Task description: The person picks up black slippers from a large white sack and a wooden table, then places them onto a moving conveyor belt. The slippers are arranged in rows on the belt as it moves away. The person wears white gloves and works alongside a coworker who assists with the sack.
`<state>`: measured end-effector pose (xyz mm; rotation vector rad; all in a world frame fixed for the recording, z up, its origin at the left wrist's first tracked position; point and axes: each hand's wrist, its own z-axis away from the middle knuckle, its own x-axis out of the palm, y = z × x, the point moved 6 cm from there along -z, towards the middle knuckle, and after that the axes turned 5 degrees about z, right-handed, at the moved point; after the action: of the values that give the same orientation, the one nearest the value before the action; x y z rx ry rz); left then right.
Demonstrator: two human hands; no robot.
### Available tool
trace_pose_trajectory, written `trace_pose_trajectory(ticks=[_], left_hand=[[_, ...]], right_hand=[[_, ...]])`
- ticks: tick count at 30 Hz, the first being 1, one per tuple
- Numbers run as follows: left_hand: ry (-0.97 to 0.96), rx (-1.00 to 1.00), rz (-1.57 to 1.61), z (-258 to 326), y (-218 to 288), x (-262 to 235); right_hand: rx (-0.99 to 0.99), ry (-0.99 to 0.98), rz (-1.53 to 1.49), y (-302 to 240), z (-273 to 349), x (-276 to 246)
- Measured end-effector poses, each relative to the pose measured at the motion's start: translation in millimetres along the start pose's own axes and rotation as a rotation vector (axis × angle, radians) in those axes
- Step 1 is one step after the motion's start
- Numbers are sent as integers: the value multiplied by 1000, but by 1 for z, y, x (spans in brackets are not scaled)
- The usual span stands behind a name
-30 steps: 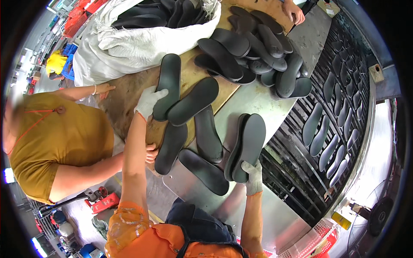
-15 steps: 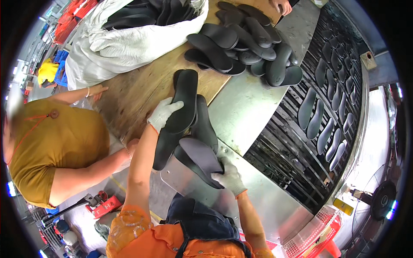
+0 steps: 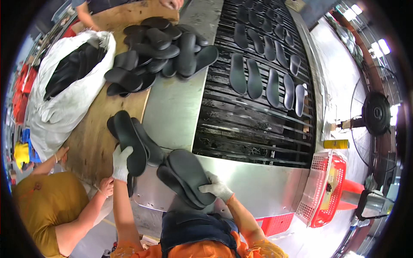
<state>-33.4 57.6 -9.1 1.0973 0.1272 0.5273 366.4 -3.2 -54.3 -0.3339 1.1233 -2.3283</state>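
Note:
Both my hands wear white knit gloves. With its thumb over the edge, my left hand (image 3: 121, 162) is closed on a black shoe sole (image 3: 130, 139), with more soles partly hidden beneath and beside it, at the table's near edge. One of these, a dark sole (image 3: 148, 142), lies just to its right. My right hand (image 3: 216, 188) grips the near end of a small stack of black soles (image 3: 188, 172), tilted above the metal ledge (image 3: 249, 182). Its fingers underneath are partly hidden.
A heap of black soles (image 3: 157, 51) covers the far table beside an open white sack (image 3: 81, 105). Soles stand in rows on a slatted metal bed (image 3: 249, 139). A co-worker in mustard (image 3: 51, 191) is at left; another person's hand (image 3: 172, 3) shows far back. Red baskets (image 3: 316, 189) and a fan (image 3: 376, 112) are right.
My view has turned to the right. The stack in my right hand has swung right, away from the soles at my left hand, and now shows its broad face.

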Motion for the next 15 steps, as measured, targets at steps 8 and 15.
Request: trace_pose_trajectory(ticks=[8,15], left_hand=[[-223,-39,-237,62,-52,90],[-479,-147,-370,69,-96,254]], right_hand=[[-101,338,-543,42,44,-111],[-315,591,-779,47,45,-205]])
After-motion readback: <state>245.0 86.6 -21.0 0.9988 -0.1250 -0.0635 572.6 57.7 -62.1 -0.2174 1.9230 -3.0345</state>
